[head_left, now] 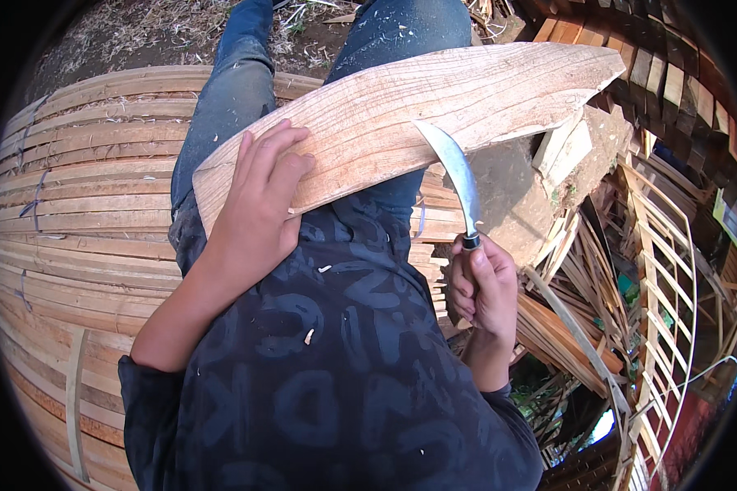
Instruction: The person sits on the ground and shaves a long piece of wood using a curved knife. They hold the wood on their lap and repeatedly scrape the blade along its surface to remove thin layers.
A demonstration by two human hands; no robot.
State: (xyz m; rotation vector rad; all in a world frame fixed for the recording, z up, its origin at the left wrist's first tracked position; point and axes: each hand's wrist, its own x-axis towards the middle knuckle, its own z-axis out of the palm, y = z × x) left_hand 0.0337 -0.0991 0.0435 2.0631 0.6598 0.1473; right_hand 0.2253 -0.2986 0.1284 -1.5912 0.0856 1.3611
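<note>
Holding board point(377, 114), left grip point(258, 192) half-curled, right grip point(487, 282) closed round curved knife point(460, 174), faded lettering point(291, 409) on shirt point(475, 442)

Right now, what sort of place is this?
Probably an open-air woodworking yard: tied wooden strips, stacked timber at upper right, and a curved knife in the right hand.

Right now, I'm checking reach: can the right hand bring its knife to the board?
Likely yes: the knife in the right hand overlaps the board in view, and the left hand is well aside.
</note>
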